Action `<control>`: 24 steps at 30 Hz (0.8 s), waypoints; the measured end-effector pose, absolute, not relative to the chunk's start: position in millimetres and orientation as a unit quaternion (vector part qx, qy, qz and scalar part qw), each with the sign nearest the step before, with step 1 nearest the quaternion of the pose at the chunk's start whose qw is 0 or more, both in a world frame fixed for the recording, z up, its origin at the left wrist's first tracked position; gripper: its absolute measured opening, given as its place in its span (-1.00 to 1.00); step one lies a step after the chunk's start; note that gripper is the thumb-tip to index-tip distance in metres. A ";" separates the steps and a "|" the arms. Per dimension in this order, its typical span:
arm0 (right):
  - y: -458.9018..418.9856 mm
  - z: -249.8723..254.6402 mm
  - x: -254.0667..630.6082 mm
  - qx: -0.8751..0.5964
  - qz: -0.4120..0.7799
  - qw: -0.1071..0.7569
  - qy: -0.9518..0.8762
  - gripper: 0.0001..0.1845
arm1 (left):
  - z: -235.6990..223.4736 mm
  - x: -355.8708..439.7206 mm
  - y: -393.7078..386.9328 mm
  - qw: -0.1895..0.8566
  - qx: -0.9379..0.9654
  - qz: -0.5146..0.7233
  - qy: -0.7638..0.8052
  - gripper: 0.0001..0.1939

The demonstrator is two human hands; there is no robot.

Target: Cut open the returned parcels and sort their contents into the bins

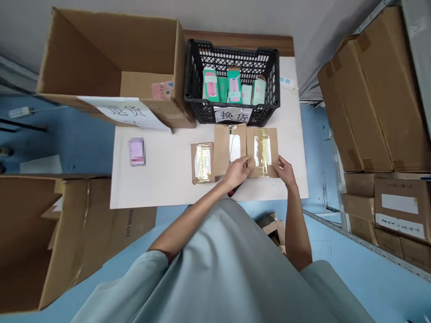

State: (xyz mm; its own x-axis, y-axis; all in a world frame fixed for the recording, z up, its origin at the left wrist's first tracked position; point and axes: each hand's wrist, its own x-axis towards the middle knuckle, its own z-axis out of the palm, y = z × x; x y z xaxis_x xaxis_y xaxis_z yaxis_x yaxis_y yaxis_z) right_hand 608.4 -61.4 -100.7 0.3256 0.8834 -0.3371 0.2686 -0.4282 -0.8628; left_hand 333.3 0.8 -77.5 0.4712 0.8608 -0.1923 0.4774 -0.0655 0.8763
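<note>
A small taped cardboard box (273, 150) with torn label patches lies on the white table, between my two hands. The fingers of my left hand (236, 173) are closed at its left edge. My right hand (285, 172) grips its lower right corner, thumb on top. Just left of it is another cardboard box (221, 150) with a white label, partly behind my left hand. A smaller taped box (203, 162) sits further left. Below my left hand, a red and black tool (233, 191) shows in part; its kind is unclear.
Behind the boxes stands a black plastic crate (232, 106) holding several green and pink packages. A large open carton (148, 42) with a paper sign is at back left. A purple phone-like item (137, 151) lies on the white table (164, 179). Shelved cartons (370, 98) line the right.
</note>
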 end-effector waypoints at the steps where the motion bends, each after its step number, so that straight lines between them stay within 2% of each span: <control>1: -62.4 -106.6 604.0 -0.755 0.395 0.337 -0.401 -0.16 | -80.1 316.1 -3.8 0.474 0.702 0.217 0.485 -0.45; 4: -64.1 -113.3 592.1 -0.814 0.244 0.293 -0.438 -0.23 | -91.4 253.6 -19.8 0.405 0.667 0.272 0.563 -0.48; 6: -61.4 -111.3 582.1 -0.813 0.166 0.289 -0.478 -0.27 | -102.8 211.2 -32.2 0.367 0.614 0.271 0.644 -0.41; 10: -46.6 -100.0 548.9 -0.770 0.136 0.289 -0.552 -0.38 | -130.0 154.2 -55.6 0.370 0.489 0.193 0.766 0.01; 12: -37.1 -93.2 525.4 -0.752 0.147 0.290 -0.574 -0.41 | -141.8 141.3 -62.2 0.401 0.451 0.144 0.784 0.10; 14: -28.6 -87.1 498.0 -0.732 0.169 0.292 -0.591 -0.43 | -151.0 133.2 -63.8 0.452 0.426 0.119 0.775 0.05; 18: -16.6 -81.1 433.5 -0.681 0.223 0.295 -0.632 -0.44 | -162.3 114.7 -56.9 0.543 0.413 0.117 0.722 -0.21; 21: -6.2 -85.0 382.7 -0.647 0.254 0.268 -0.667 -0.44 | -167.2 95.1 -49.4 0.549 0.432 0.116 0.706 -0.35; 24: 12.1 -94.9 338.5 -0.640 0.277 0.204 -0.688 -0.40 | -171.4 70.0 -43.8 0.555 0.439 0.118 0.696 -0.46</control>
State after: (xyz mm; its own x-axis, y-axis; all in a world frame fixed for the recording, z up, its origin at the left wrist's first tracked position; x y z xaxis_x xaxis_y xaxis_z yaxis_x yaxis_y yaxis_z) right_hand 338.5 12.1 -94.9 -0.0985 0.9925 -0.0730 0.7664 0.0289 -0.6417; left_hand 70.0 -43.8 -171.4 0.0019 0.7435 -0.6687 0.4807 0.5857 0.6526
